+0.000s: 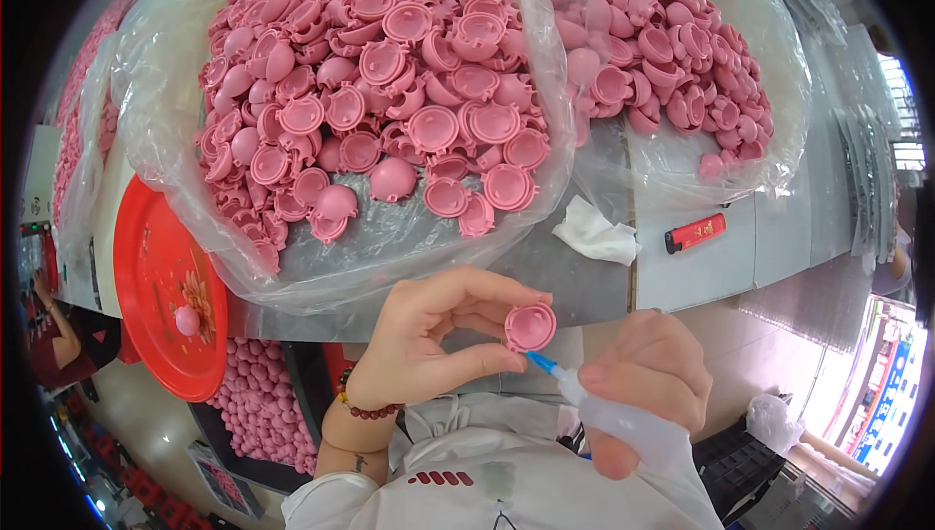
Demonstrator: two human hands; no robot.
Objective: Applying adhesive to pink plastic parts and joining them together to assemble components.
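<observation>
Head view: at the far left a round red tray (pixel 146 257) is seen, with a single pink ball (pixel 187 321) placed on it; beside and below the tray, a dark crate (pixel 305 384) is filled with pink pieces (pixel 258 418). Further in, beyond the hands, a large heap of pink half-shells (pixel 380 62) is spread on clear plastic sheeting (pixel 156 82).

In front of the heap, a pink cup (pixel 531 325) is pinched by the left hand (pixel 414 345); thumb and fingertips are closed to the width of the piece, and its hollow face is turned toward the camera. At the cup's lower edge a blue nozzle (pixel 542 363) is held; whether the rim is touched cannot be told. The soft translucent bottle (pixel 628 421) behind it is gripped by the right hand (pixel 653 364), whose fingers are folded round it.

The step in hand is judged to be the dosing of something onto the cup's edge. For the next move, a steady pinch, a precisely placed tip and a light squeeze appear to be called for.

Above the right hand, a crumpled white tissue (pixel 596 231) is seen and, farther right, a red lighter (pixel 697 234).
</observation>
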